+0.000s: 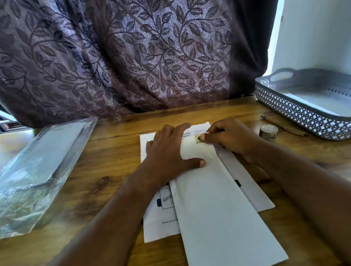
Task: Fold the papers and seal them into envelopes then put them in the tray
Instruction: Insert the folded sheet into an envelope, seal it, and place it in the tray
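Observation:
A long white envelope (220,220) lies lengthwise in the middle of the wooden table (99,164), on top of printed white papers (159,225). My left hand (168,153) presses flat on the envelope's far end, fingers spread. My right hand (228,137) pinches a small sticker (198,139) against the envelope's far tip. The grey perforated tray (295,109) stands at the right rear, with a white envelope (330,102) inside it.
A clear plastic packet of envelopes (35,172) lies on the left of the table. A small roll of stickers (268,132) and a brown pen (284,126) lie between my right hand and the tray. A patterned curtain (129,50) hangs behind the table.

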